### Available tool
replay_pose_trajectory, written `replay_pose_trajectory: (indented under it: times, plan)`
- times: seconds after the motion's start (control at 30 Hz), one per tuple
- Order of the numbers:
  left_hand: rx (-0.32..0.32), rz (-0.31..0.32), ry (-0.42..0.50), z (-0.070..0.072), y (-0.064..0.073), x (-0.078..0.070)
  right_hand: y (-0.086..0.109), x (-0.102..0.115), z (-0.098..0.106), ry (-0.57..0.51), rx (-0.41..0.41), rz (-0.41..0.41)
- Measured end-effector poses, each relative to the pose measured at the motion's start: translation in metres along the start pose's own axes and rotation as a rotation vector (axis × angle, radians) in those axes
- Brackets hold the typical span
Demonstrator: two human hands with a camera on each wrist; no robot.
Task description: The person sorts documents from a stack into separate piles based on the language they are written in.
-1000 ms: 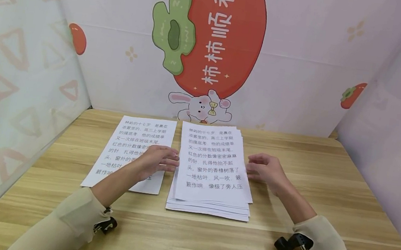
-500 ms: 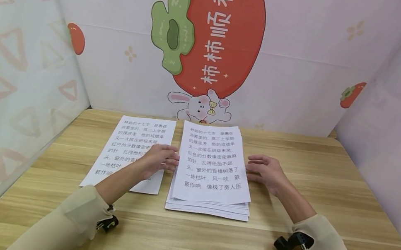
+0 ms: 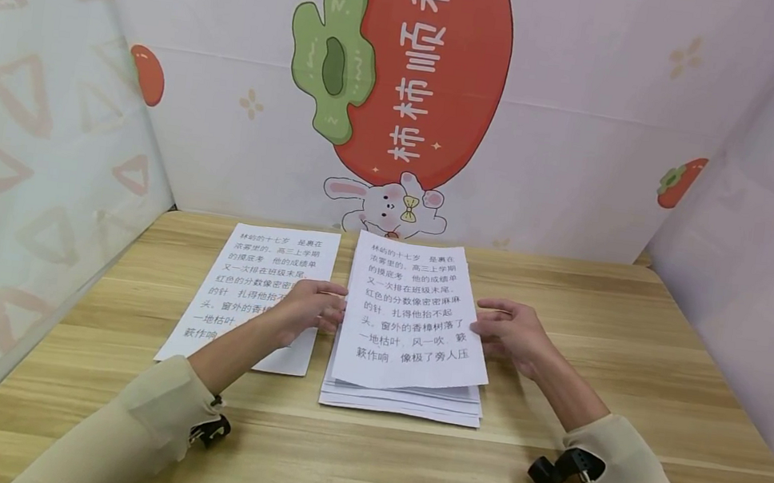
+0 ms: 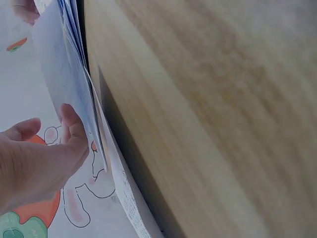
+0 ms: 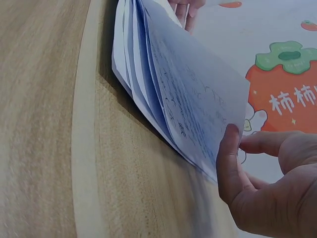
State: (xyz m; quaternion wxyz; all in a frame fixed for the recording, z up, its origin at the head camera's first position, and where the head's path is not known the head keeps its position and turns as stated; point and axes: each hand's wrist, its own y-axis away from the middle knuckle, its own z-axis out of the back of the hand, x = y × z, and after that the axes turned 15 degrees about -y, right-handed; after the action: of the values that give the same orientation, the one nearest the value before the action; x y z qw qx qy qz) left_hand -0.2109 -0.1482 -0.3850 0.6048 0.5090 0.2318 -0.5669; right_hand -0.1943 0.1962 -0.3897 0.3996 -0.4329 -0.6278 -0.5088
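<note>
A stack of paper (image 3: 403,405) lies on the table, its lower sheets fanned at the near edge. The top sheet (image 3: 415,309), covered in handwritten-style Chinese text, sits slightly skewed and bowed above the rest. At its right edge my right hand (image 3: 513,334) pinches the sheet (image 5: 198,94) between thumb and fingers (image 5: 229,158). My left hand (image 3: 306,308) is at the left edge, its loosely bent fingers (image 4: 73,124) right at the paper and its thumb held apart. Under the left forearm lies a single similar sheet (image 3: 284,249), partly covered by that hand.
The wooden table (image 3: 360,464) extends in front of the stack and to both sides. Behind stands a white backdrop (image 3: 568,183) with a persimmon and rabbit print. A patterned curtain (image 3: 28,149) borders the left side. Black wrist cameras (image 3: 550,473) sit at both cuffs.
The top sheet has shifted slightly away from me and to the right, and its near right corner has risen. Both hands have stayed nearly in place, with the right fingers now over the sheet's edge.
</note>
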Motion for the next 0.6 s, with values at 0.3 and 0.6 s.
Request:
replay_pose_trajectory:
  times: [0.3,0.6]
  plan:
    - [0.025,0.007,0.048,-0.003,-0.0007,-0.0023,-0.0018,0.0029,0.0001,0.033,0.021,-0.024]
    - [0.014,0.009,0.014,-0.0058,-0.0052,-0.0026,-0.0039,0.0055,-0.0011,0.03,0.027,-0.017]
